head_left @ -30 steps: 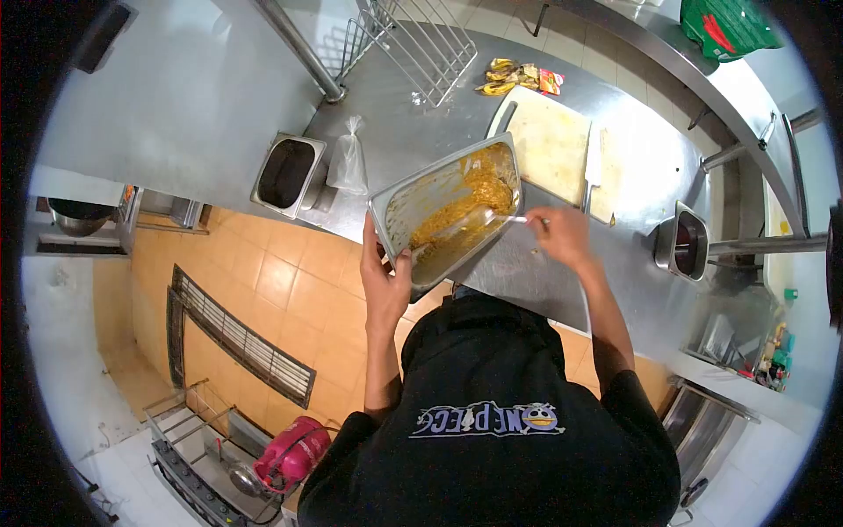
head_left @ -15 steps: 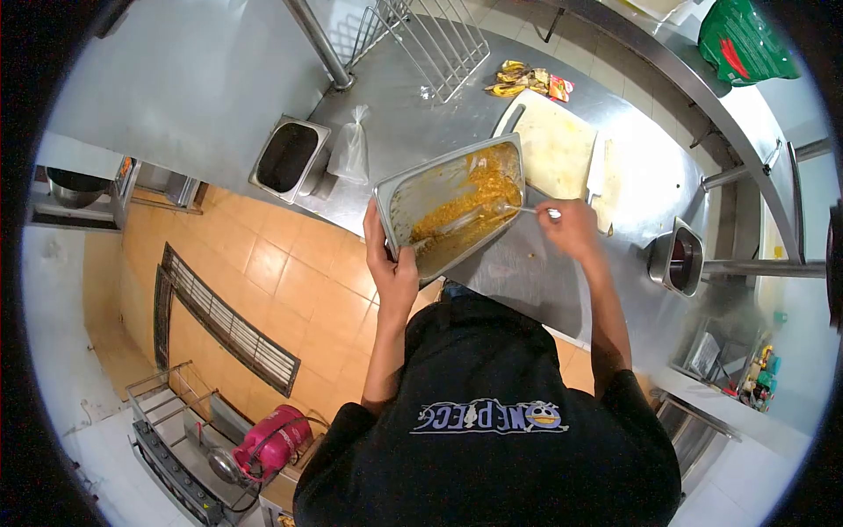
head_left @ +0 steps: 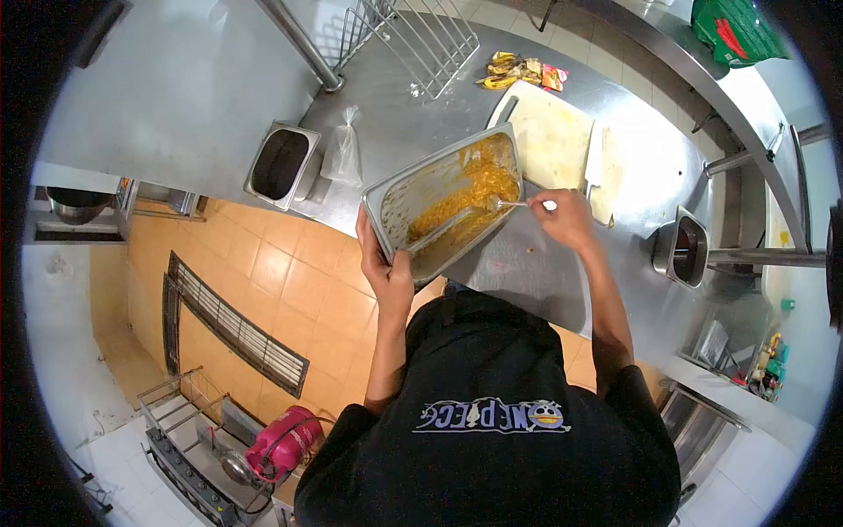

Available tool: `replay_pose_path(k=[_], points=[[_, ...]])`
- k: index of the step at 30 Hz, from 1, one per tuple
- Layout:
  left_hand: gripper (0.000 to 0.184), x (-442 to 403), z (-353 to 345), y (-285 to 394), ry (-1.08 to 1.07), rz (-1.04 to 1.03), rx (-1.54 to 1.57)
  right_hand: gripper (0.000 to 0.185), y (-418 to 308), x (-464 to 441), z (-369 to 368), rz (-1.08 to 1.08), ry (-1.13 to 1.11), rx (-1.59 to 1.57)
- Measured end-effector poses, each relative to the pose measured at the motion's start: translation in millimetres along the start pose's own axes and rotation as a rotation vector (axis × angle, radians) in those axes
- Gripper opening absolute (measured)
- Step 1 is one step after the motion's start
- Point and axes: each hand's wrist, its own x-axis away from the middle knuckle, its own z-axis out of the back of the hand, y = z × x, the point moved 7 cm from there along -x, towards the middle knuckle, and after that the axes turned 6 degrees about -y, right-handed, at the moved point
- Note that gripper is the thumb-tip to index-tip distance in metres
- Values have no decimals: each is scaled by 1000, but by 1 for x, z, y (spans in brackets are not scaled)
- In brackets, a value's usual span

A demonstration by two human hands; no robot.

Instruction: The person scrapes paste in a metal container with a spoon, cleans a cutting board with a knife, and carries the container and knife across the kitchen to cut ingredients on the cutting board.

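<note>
My left hand (head_left: 386, 274) grips the near left corner of a steel pan (head_left: 395, 195), thumb over the rim. The pan is tilted, its inside facing me. An orange-yellow mash (head_left: 487, 180) lies along its bottom and right side, with smears on the walls. My right hand (head_left: 562, 217) is closed round the handle of a metal spoon (head_left: 512, 204), whose head is in the mash at the pan's right side. Beyond the pan lies a white cutting board (head_left: 549, 136) with a knife (head_left: 595, 158) on it.
Banana peels (head_left: 502, 72) and a red packet (head_left: 553, 77) lie behind the board. A wire rack (head_left: 430, 53), a clear plastic bag (head_left: 343, 154) and a steel container (head_left: 283, 165) are to the left. Another container (head_left: 682, 250) stands right. A pink gas cylinder (head_left: 285, 443) is lower left.
The spoon has moved within the mash, with my right hand shifting slightly. My left hand keeps its hold on the pan. The whole view has shifted a little.
</note>
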Motion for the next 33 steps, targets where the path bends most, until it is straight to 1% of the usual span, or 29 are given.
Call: replay_pose_path(k=[1,3,4,6,7,9,10,11,12,13,15,16,18,19,21,22,23,25,26,28,29,31,32,33], points=[[76,-2,0,1,1,-1,1,17,-6,2,2,1,1,1],[77,-4,0,-1,9,25,1,17,-32,13,-2,127,23,-248],[77,-4,-1,-2,7,27,1,17,-43,18,-6,124,23,-249],[78,-6,0,-2,4,-9,-35,18,-73,28,-25,290,-156,36],[78,-6,0,-2,-1,-5,-39,18,-64,24,-29,285,-157,30],[78,-5,1,-2,1,-13,-18,17,-19,6,-26,96,-66,-90],[78,-4,2,-2,1,-11,-19,17,-8,2,-20,95,-68,-90],[78,-3,3,-1,7,-17,-29,16,6,-4,-12,43,-56,-72],[78,-3,3,1,16,-22,-39,15,6,-6,-3,-8,-46,-53],[78,-3,3,1,21,-20,-38,15,-1,-4,-6,-6,-50,-50],[79,-5,3,2,8,-13,-51,15,-36,12,-17,138,-16,-361],[79,-6,1,1,6,-12,-49,15,-50,20,-22,136,-14,-361],[79,-6,1,0,8,-11,-19,16,-91,36,-39,387,-103,-3],[79,-6,1,-1,5,-8,-20,16,-83,33,-42,384,-104,-5],[78,-5,3,-2,22,-23,-29,16,-34,14,-51,163,-166,-221],[78,-4,5,-3,29,-20,-30,16,-24,10,-37,167,-65,-279],[77,-3,5,-4,30,-8,-18,16,-16,10,-32,170,-71,-278],[77,-5,6,-6,34,3,-7,16,-11,9,-11,-11,-20,-5],[77,-6,6,-7,19,-4,-26,16,-18,12,-17,-12,-21,-6],[77,-8,1,-6,-7,-8,-42,15,-57,25,-34,212,37,-471],[77,-9,-2,-4,3,2,-24,15,-65,27,-41,207,43,-470],[77,-13,-5,-2,9,7,-2,12,-100,36,-50,506,104,27],[78,-14,-4,-1,6,-5,-11,10,-83,31,-55,452,148,-19],[78,-14,-2,0,7,-18,-20,10,-66,26,-58,455,147,-20]])
